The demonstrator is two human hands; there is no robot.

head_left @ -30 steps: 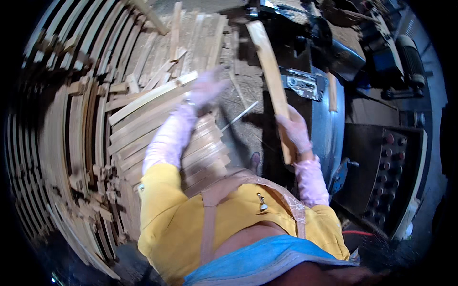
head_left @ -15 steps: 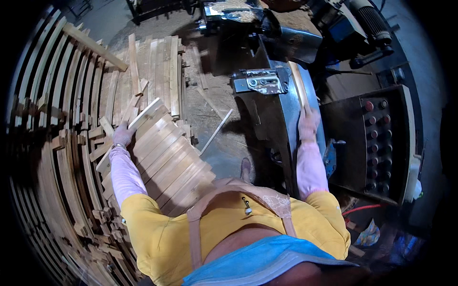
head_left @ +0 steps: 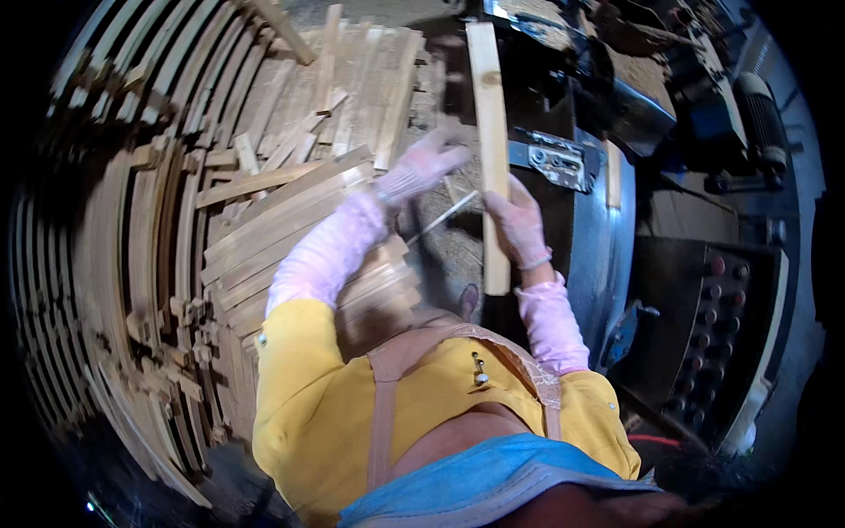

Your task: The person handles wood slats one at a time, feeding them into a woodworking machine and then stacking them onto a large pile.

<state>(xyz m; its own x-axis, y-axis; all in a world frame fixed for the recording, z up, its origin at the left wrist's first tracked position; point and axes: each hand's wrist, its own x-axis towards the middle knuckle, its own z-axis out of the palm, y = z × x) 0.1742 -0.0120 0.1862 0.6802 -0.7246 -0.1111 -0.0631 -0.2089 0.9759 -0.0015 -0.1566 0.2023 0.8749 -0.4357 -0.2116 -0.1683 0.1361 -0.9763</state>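
My right hand point(head_left: 519, 224), in a light glove, grips a pale wooden board point(head_left: 489, 114) near its lower part. The board stands lengthwise in front of me, between the wood stack and the machine. To its left, my left hand point(head_left: 431, 163), gloved and slightly blurred, reaches toward the board with fingers stretched out and nothing visible in it. Below and left of that hand lies a slanted stack of wooden boards point(head_left: 290, 229). Another wooden piece point(head_left: 613, 174) rests on the machine's metal bed point(head_left: 598, 255), apart from both hands.
A metal clamp-like fixture point(head_left: 559, 165) sits at the machine bed's left edge. On the right stands a dark control panel point(head_left: 717, 334) with several buttons. Long timber piles point(head_left: 114, 255) fill the left side. A thin pale stick point(head_left: 444, 217) leans over the floor.
My left hand has left the board it held on the stack and swung right. My right hand has come off the piece on the machine bed and now holds a board.
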